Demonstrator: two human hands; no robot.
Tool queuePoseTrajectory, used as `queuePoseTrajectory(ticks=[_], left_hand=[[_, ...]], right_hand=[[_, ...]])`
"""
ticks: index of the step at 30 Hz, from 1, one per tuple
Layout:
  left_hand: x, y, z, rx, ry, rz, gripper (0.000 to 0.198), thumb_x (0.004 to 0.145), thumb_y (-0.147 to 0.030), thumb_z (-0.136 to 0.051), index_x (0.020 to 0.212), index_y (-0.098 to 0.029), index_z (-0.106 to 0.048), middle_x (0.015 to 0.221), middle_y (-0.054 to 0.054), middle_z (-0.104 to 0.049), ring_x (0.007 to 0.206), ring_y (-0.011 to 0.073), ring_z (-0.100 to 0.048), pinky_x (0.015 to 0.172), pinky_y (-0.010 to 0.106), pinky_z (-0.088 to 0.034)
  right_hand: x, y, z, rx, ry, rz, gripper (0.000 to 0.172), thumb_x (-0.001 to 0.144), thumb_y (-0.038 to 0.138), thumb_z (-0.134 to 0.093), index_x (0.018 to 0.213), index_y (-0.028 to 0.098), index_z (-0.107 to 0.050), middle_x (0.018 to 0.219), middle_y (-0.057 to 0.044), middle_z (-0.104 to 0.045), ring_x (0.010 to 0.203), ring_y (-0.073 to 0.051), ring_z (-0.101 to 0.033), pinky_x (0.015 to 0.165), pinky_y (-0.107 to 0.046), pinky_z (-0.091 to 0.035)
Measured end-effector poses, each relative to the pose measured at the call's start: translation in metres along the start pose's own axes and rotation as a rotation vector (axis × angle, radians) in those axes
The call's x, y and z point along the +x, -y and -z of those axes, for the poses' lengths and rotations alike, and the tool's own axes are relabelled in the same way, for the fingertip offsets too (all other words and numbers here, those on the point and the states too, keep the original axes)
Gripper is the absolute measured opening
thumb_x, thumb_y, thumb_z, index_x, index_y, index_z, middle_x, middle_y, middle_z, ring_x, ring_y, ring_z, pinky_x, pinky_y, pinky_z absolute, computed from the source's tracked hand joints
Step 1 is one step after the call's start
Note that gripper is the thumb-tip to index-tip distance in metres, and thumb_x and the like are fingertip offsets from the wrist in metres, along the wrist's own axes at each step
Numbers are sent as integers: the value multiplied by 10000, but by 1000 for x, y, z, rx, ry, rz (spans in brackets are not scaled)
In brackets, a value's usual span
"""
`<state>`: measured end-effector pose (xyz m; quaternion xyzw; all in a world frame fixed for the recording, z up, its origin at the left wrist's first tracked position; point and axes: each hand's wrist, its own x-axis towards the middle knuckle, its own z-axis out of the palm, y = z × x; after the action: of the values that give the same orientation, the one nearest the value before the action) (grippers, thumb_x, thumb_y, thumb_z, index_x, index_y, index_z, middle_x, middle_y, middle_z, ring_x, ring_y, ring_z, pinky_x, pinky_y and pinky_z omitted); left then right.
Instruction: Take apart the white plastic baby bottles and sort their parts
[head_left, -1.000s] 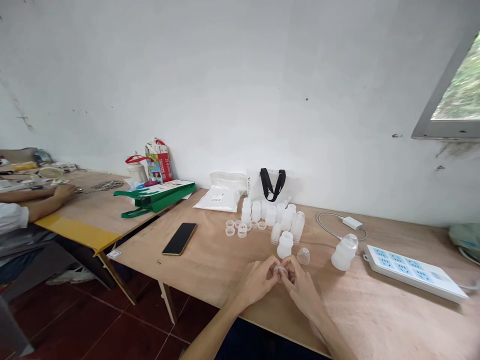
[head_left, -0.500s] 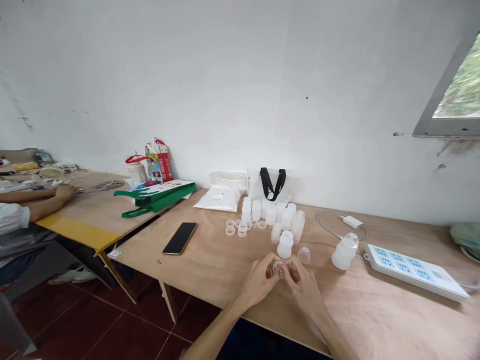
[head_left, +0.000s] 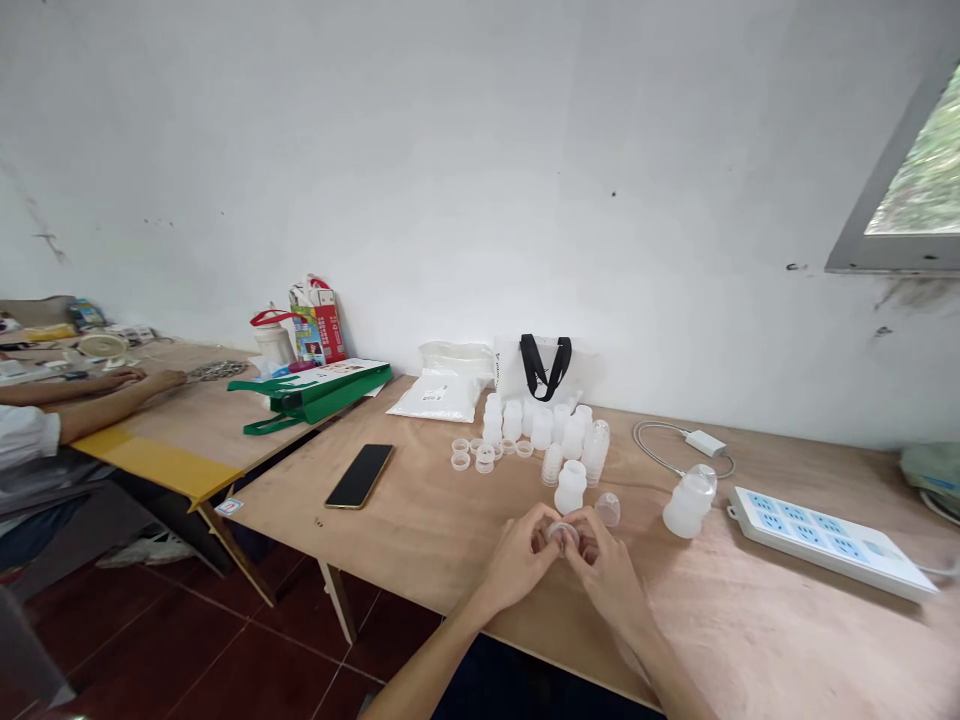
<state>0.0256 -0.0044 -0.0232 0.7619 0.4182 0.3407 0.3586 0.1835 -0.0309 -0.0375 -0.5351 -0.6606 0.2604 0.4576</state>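
As our two hands meet just above the plywood table [head_left: 420,530], we hold a small clear plastic ring [head_left: 562,535] between them, its round opening tilted up toward the camera. The left hand [head_left: 517,560] comes in from the left and the right hand [head_left: 607,575] from the right, and their fingers [head_left: 541,530] curl together around the ring's edges, pinching it from both sides; at this size we can't quite make out which fingertips actually bear on it. Just beyond the right hand, a clear plastic cup [head_left: 607,509] lies tilted on the wood, almost touching those fingers, and a frosted plastic bottle [head_left: 571,487] stands upright just above the ring. Farther right, a larger frosted bottle [head_left: 688,505] sits near a white cable [head_left: 660,437] and a white power strip [head_left: 829,545]. Behind our hands stand clustered frosted bottle parts [head_left: 512,422], with loose clear rings [head_left: 460,452] at their left. Against the wall are a white bag of pellets [head_left: 435,398] and a white tote with black handles [head_left: 545,365], while a black smartphone [head_left: 359,476] lies to our left. On the next table, a green bag [head_left: 315,395] lies flat, and a co-worker's arm [head_left: 127,385] stretches across the wood toward a heap of metal rings [head_left: 217,370].
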Motion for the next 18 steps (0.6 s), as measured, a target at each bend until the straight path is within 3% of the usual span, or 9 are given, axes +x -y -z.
queuePoseTrajectory(ticks=[5,11,15,18], left_hand=[[1,4,2,26,14,-20,273,968,-441,-504,940,-213,-653,738,-16,-671,636,138,-549,634,229,-409],[5,6,8,-74,22,-68,202,950,-366,-543,906,-195,-642,691,-30,-651,581,116,-535,586,212,-392],[3,0,14,-76,17,-69,291,975,-450,-518,982,-196,-660,744,-13,-677,600,119,-553,587,213,-407],[2,-4,22,-80,40,-111,375,994,-501,-481,1127,-210,-677,926,31,-730,746,149,-622,631,222,-438]], right_hand=[[0,0,-1,-77,9,9,269,940,496,-478,853,256,-564,605,46,-586,514,-147,-512,545,-255,-392],[-1,-5,-3,-110,53,6,267,967,511,-446,973,276,-572,680,40,-632,564,-169,-572,550,-257,-391],[-1,2,1,-42,59,-16,310,974,552,-437,1039,283,-579,806,14,-686,628,-177,-607,633,-282,-455],[-2,10,4,62,26,-30,355,974,578,-430,1093,281,-583,872,-9,-692,744,-195,-642,739,-305,-498]])
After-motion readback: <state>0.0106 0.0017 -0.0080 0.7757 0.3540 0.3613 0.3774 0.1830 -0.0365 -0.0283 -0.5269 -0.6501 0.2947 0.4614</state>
